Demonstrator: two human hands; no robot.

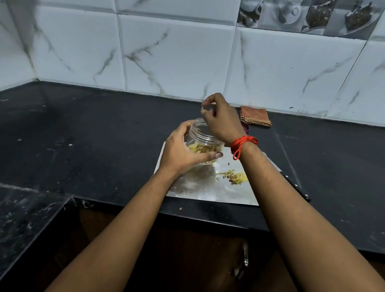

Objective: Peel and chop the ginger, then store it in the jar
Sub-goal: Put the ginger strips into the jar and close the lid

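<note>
A white marble-patterned tile wall (173,54) backs a black tabletop (91,139), where a steel cutting board (217,192) lies near the front edge. Over the board's far end, the left grip (181,151) is wrapped around a clear plastic jar (202,132), which is tilted with its open mouth up and away from the person. The right grip (218,117) hovers just above that mouth with its fingertips bunched; motion blur hides whether they pinch anything. A folded checked cloth (256,116) sits by the wall, and a black-handled knife (301,193) lies beside the board's right edge. Pale ginger strips (200,149) fill the jar's bottom, while a few loose strips (235,176) remain on the board. A purple lid (246,128) peeks from behind the right wrist, which wears a red thread (243,142).
</note>
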